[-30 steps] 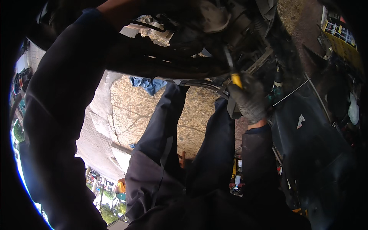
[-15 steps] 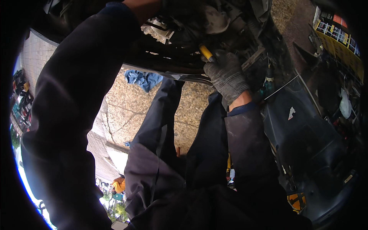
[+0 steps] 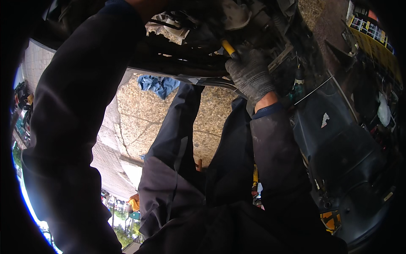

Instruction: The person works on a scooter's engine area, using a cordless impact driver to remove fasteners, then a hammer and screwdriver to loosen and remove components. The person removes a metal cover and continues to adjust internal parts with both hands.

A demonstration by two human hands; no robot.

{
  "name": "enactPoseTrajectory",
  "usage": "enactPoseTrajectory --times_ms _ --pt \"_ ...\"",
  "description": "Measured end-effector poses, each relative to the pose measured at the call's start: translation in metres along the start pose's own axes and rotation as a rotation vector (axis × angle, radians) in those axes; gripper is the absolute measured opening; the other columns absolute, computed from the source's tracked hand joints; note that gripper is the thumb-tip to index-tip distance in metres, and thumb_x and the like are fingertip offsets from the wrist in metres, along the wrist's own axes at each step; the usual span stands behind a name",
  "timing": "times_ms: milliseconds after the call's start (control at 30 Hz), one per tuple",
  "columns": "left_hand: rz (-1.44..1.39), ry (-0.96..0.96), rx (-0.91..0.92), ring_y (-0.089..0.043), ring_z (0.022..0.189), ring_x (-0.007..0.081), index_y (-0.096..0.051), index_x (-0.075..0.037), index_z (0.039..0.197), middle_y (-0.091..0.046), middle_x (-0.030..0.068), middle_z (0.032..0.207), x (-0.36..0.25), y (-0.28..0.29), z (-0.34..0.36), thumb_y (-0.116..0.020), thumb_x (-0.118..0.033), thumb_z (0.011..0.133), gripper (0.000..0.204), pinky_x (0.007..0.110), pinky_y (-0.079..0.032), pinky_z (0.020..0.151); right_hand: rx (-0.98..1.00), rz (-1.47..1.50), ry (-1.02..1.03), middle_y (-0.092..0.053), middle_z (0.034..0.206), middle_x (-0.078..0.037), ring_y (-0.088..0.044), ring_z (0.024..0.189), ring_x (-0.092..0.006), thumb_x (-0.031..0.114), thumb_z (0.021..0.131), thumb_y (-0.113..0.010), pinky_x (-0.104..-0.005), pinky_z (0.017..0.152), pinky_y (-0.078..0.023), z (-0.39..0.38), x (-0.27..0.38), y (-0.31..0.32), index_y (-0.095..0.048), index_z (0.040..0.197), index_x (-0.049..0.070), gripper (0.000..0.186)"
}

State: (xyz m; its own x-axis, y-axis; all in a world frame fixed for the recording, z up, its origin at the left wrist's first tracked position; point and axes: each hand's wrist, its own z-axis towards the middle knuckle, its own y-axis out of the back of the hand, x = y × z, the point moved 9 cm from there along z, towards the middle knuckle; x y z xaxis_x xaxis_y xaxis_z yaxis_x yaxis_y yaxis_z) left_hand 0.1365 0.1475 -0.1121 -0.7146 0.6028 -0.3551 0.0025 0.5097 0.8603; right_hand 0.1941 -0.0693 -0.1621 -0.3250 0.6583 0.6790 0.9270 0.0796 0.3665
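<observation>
Two hands are noted in the head view. The right hand point(image 3: 250, 72), in a grey knit glove, is closed around a yellow-handled tool point(image 3: 228, 47), whose far end is lost in shadow among dark mechanical parts point(image 3: 264, 31) ahead of it. The left hand point(image 3: 148, 6) shows only bare skin beyond its sleeve; its fingers are hidden, so its grip cannot be determined. Blue cloth point(image 3: 158, 86) lies on the ground point(image 3: 154, 114), left of the right hand; a dark panel point(image 3: 338, 148) stands to that hand's right.
</observation>
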Motion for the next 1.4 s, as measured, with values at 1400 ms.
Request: enactPoseTrajectory --times_ms 1400 --pt "0.186 -0.089 0.019 -0.063 0.102 0.0391 -0.052 -0.010 0.133 -0.066 0.0218 0.110 -0.009 0.003 -0.001 -0.075 -0.040 0.068 0.075 0.045 -0.051 0.089 0.211 -0.249 0.184 -0.065 0.078 -0.014 -0.065 0.074 -0.0280 0.008 0.076 -0.064 -0.0389 0.070 -0.054 0.018 0.030 -0.029 -0.051 0.127 -0.004 0.054"
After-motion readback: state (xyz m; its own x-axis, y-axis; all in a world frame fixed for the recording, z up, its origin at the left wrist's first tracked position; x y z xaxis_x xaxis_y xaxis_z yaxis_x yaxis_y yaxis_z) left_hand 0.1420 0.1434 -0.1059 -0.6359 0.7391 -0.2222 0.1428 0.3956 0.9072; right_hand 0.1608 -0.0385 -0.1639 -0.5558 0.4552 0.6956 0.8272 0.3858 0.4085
